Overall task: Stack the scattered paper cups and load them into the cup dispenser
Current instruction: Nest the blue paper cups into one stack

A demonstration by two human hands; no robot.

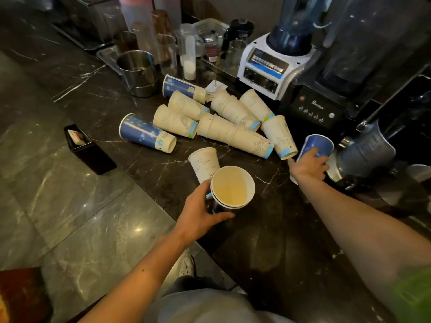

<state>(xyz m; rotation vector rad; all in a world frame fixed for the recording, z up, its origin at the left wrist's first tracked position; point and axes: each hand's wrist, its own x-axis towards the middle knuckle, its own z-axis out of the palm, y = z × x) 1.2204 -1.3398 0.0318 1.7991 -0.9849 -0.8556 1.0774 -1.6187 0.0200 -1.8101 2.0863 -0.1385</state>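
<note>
Single head-worn wide-angle view: I'm looking forward and steeply down, close over the dark counter (268,241). Forearms enter from the bottom edge. The left hand (198,213) gripping the cup stack (232,187) sits near centre, and the right hand (309,167) holding the blue cup (318,142) is at right. Floor (58,206) fills the left, with the white blender (268,66) top right.

Café counter (268,241), blenders (270,66) (commercial), paper cups (233,131)

Nested cups (232,190) upright, blue cup (319,142) tilted, cream cups (219,130) toppled
</note>
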